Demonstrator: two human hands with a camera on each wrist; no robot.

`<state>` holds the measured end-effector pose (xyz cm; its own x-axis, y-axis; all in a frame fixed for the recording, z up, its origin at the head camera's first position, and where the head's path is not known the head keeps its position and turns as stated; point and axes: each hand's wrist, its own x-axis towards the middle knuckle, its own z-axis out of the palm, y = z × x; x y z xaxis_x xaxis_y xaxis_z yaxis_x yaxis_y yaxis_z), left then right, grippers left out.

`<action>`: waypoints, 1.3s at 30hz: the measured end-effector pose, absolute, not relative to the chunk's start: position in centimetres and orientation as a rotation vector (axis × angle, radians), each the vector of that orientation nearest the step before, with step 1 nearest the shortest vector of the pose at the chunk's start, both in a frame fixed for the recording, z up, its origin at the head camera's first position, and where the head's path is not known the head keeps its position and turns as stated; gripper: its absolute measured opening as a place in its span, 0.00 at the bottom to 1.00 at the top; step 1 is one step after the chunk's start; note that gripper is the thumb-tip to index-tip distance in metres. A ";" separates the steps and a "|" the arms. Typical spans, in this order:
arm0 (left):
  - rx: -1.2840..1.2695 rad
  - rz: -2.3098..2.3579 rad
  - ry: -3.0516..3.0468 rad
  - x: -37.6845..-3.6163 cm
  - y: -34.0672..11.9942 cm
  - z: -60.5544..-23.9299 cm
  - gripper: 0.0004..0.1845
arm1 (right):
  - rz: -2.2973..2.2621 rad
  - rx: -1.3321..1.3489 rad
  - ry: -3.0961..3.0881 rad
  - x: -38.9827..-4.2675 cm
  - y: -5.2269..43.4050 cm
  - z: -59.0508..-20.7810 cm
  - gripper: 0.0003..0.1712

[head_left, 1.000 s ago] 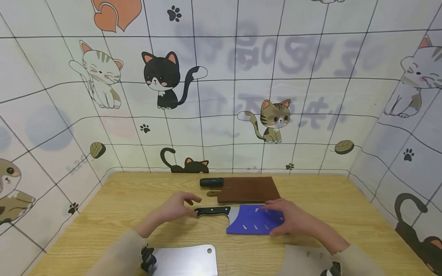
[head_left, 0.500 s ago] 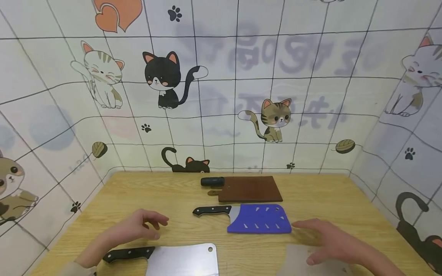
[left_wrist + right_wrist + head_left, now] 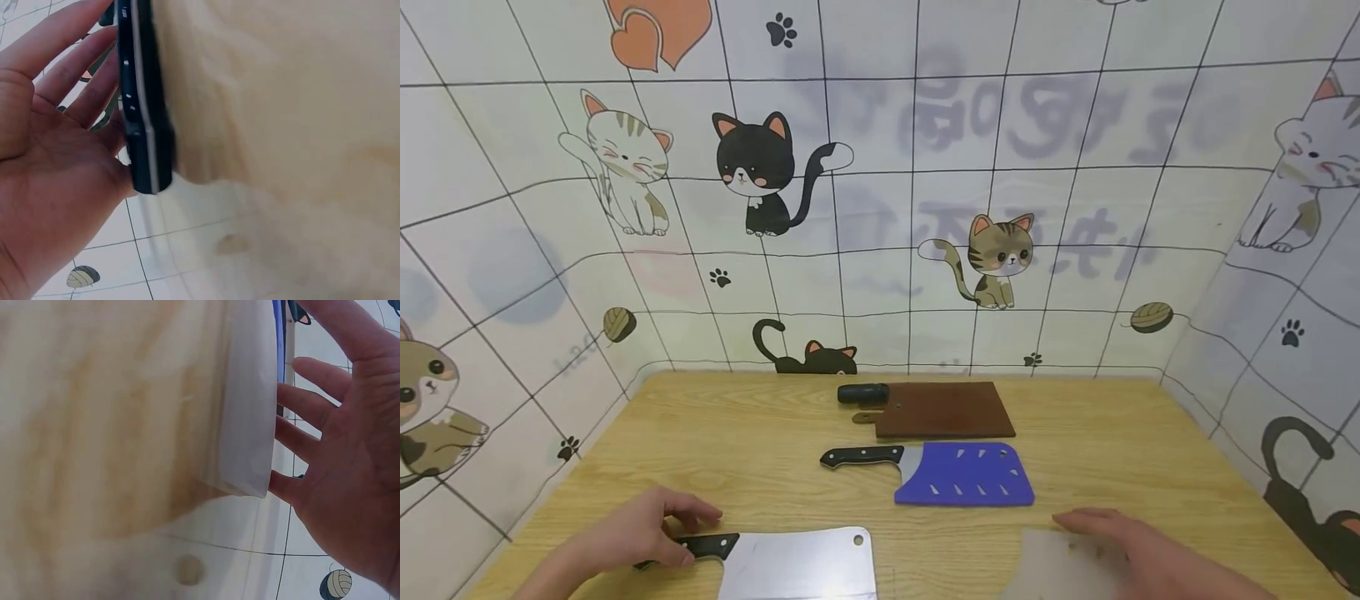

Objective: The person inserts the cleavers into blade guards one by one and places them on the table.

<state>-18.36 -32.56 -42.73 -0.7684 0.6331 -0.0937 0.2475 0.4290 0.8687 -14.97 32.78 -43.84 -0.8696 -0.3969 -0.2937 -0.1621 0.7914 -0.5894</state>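
Near the front-left edge of the table (image 3: 760, 417), your left hand (image 3: 632, 537) lay over the black handle (image 3: 700, 546) of the bare steel cleaver (image 3: 797, 565), fingers loosely bent and touching it; the left wrist view showed the handle against your fingertips with the palm open, so not yet a closed grip. The blade lay flat with its edge side toward the front edge. Risk here: if you had lifted with that loose fingertip hold, the heavy blade could have rolled or dropped, and its exposed edge sat close to your forearm. Toward the middle of the table, a second cleaver rested in a blue sheath (image 3: 964, 475), black handle pointing left, with a brown sheathed one (image 3: 943, 410) just behind it near the back edge; both well apart from your hands. At the front-right edge, your right hand (image 3: 1120, 546) was spread flat, fingers straight, touching the translucent white sheath (image 3: 1060, 562) and holding nothing. That sheath looked thin and slick; pressed only by flat fingers it could have slid on the wood. Feeding the bare blade toward it with fingers at the opening would have put them in the blade's path.
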 end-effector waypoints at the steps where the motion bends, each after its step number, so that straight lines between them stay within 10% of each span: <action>1: 0.730 1.282 2.278 -18.2 -32.7 -42.9 0.25 | -0.758 -0.484 2.604 -14.9 32.9 -44.2 0.47; 16: 0.978 1.179 2.452 -18.0 -33.0 -44.2 0.18 | -0.702 -0.740 2.663 -14.5 34.3 -46.2 0.43; 39: 0.481 1.555 2.282 -18.8 -29.5 -41.8 0.22 | -0.725 -0.968 2.982 -14.8 30.5 -43.0 0.54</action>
<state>-18.76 -29.52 -41.81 -0.8860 0.4558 -0.0853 0.0875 0.3448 0.9346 -14.78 30.46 -42.95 -0.8163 -0.5398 0.2059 -0.5740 0.7178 -0.3940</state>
